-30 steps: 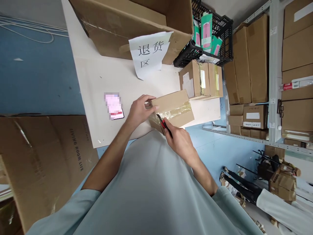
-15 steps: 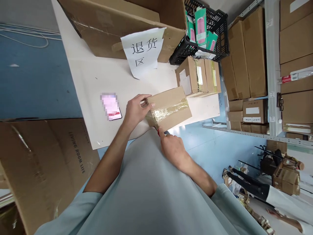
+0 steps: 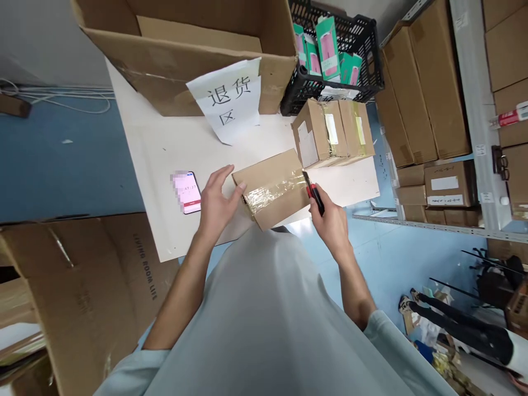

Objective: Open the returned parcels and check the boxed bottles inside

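Observation:
A small cardboard box (image 3: 270, 181), sealed with a strip of shiny clear tape, lies at the near edge of the white table (image 3: 144, 148). My left hand (image 3: 218, 201) rests at the box's left end, thumb on its top and fingers spread apart. In my right hand (image 3: 330, 220) is a red and black box cutter (image 3: 315, 196), its tip at the right end of the taped seam. Left of the box lies a phone (image 3: 190, 192) with a lit pink screen.
Behind stands a large open carton (image 3: 177, 71) with a paper sign (image 3: 231, 104). Two taped boxes (image 3: 325, 135) sit right of it, near a black crate (image 3: 291, 91) of green packages. Shelving with cartons (image 3: 429, 82) rises at the right; a person (image 3: 466, 330) stands farther off.
My right hand has moved the box cutter from the box's near left corner to its right end. My left hand has loosened, its fingers more spread.

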`<state>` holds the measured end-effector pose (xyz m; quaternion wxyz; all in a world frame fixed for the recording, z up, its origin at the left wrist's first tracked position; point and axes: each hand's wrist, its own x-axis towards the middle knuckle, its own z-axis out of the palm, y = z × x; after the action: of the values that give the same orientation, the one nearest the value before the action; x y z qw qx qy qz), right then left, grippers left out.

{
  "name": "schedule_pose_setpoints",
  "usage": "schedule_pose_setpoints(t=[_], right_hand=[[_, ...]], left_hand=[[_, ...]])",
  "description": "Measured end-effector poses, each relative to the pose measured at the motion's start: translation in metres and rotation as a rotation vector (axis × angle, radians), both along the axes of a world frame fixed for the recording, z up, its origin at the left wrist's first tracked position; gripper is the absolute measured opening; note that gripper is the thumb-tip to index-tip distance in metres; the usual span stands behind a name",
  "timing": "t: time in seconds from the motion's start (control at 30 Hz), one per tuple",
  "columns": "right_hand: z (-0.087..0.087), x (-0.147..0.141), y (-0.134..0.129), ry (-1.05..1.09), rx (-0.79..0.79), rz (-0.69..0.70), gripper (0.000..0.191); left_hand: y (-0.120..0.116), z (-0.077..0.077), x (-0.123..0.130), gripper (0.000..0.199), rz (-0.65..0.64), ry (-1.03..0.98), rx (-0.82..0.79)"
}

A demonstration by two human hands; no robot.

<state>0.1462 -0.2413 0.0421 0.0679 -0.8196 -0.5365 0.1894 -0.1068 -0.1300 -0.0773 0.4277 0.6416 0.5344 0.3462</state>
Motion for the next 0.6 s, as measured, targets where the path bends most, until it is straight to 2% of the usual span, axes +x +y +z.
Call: schedule_pose_setpoints(t=[0.1, 0.2, 0.27, 0.33, 0.4, 0.47, 0.6], right_hand=[[-0.008, 0.031, -0.002, 0.07, 0.063, -0.057, 0.053], [-0.015, 0.049, -0.003, 0.112, 0.073, -0.082, 0.052], [-0.02, 0.056, -0.003, 0.145, 0.059, -0.063, 0.05], [-0.023, 0.063, -0.001, 0.178, 0.031, -0.027, 0.05], [-0.026, 0.068, 0.002, 0.194, -0.014, 0.006, 0.052], [-0.027, 0.072, 0.006, 0.191, -0.061, 0.04, 0.054], [-0.023, 0.075, 0.019, 0.142, -0.163, 0.158, 0.055]], left_hand=[[-0.01, 0.019, 0.027, 0.051, -0.02, 0.136, 0.175], [-0.015, 0.036, 0.071, 0.044, -0.2, 0.208, 0.28], [-0.015, 0.04, 0.104, 0.041, -0.309, 0.259, 0.317], [-0.014, 0.037, 0.131, 0.04, -0.36, 0.312, 0.33], [-0.013, 0.031, 0.148, 0.037, -0.358, 0.358, 0.332], [-0.013, 0.025, 0.156, 0.036, -0.336, 0.389, 0.335], [-0.015, 0.019, 0.155, 0.032, -0.316, 0.402, 0.337]])
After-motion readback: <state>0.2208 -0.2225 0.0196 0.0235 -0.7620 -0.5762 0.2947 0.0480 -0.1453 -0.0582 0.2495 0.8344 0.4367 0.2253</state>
